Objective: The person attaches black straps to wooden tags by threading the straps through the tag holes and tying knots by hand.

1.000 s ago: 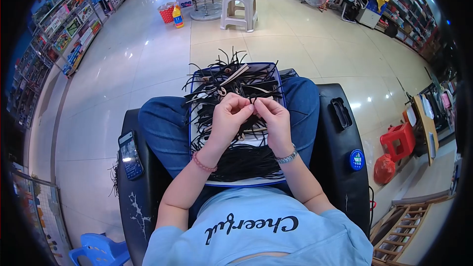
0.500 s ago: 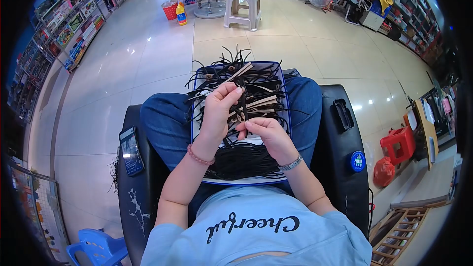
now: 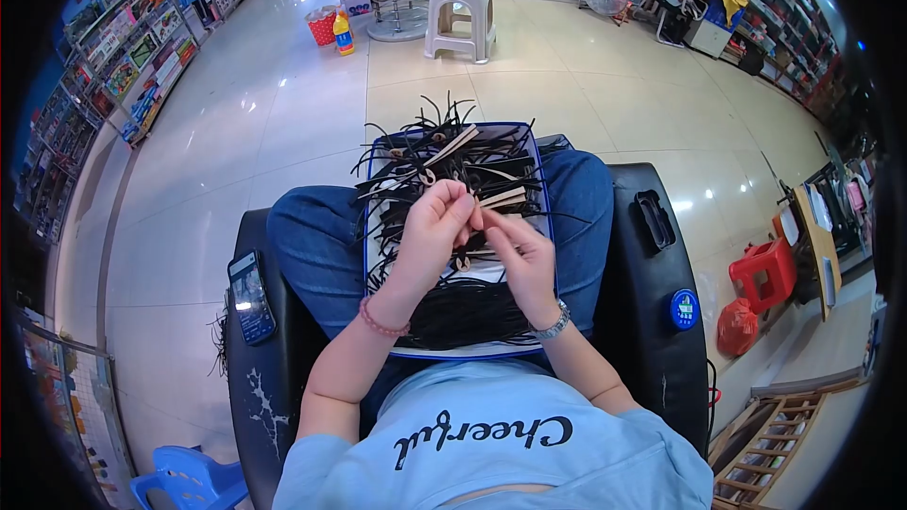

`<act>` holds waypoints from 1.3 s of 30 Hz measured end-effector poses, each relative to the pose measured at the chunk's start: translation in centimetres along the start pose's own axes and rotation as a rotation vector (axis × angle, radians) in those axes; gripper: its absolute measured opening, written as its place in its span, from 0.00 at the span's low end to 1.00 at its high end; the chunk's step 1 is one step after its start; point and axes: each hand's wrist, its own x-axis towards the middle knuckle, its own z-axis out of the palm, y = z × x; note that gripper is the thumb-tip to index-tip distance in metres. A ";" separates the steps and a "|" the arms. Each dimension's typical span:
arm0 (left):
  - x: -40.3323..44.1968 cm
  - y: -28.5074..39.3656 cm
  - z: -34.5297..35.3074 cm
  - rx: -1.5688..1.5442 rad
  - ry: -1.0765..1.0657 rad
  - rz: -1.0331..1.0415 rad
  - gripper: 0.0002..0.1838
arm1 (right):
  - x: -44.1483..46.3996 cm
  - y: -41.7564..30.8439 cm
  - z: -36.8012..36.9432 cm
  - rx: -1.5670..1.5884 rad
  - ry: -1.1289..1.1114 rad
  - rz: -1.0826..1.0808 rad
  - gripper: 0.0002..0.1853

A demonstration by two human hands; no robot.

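A blue-rimmed white tray rests across my lap. Tangled black straps with beige undersides and small loops fill its far part, some ends sticking out over the rim. A bundle of thin black cords lies along the near side. Above the middle of the tray, my left hand is closed in a pinch on a black strap, mostly hidden by the fingers. My right hand meets it from the right, thumb and forefinger pinched at the same strap. The fingertips of both hands nearly touch.
A phone lies on the left black armrest. On the right armrest are a black holder and a round blue lid. Ahead on the floor stand a grey stool, a yellow bottle and a red bin.
My hands have come closer together; the left moved down and the right up a little. The strap that hung visibly between them is now mostly covered by fingers.
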 end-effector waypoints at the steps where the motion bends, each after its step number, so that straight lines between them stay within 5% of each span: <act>1: -0.5 0.2 0.5 0.080 0.015 -0.018 0.05 | 0.2 -0.6 -0.2 0.058 0.049 -0.029 0.13; 8: -2.3 -0.8 2.1 0.489 -0.075 0.133 0.03 | 0.2 -0.6 -0.5 0.317 -0.016 0.145 0.15; 11: -2.9 -1.8 2.3 0.223 -0.018 0.115 0.02 | -0.6 -1.2 -0.8 0.480 -0.078 0.285 0.17; 17: -4.1 -1.4 0.8 -0.265 -0.168 -0.288 0.05 | -1.0 -1.5 -1.8 0.290 -0.304 -0.115 0.17; 20: -4.3 -1.0 0.4 -0.251 -0.303 -0.395 0.06 | -1.0 -1.7 -2.1 0.239 -0.354 -0.206 0.18; 21: -4.4 -1.0 0.3 -0.197 -0.328 -0.402 0.07 | -1.2 -1.9 -2.1 0.308 -0.333 -0.088 0.18; 23: -4.6 -1.4 1.0 -0.069 -0.191 -0.203 0.07 | -1.8 -2.3 -1.7 0.443 -0.287 0.148 0.18; 27: -4.8 -2.2 1.3 0.069 -0.058 -0.025 0.06 | -2.6 -2.4 0.2 0.414 0.066 0.143 0.18; 30: -4.9 -2.2 1.5 0.121 -0.027 -0.008 0.05 | -3.1 -1.4 -0.2 0.045 0.011 -0.013 0.19; 36: -4.8 -2.0 -0.3 0.238 0.026 0.046 0.05 | -3.2 -0.6 -0.8 0.125 0.000 0.035 0.20; 39: -3.6 0.3 -3.8 0.736 0.270 0.190 0.04 | -2.9 0.9 -1.9 0.230 0.063 0.132 0.20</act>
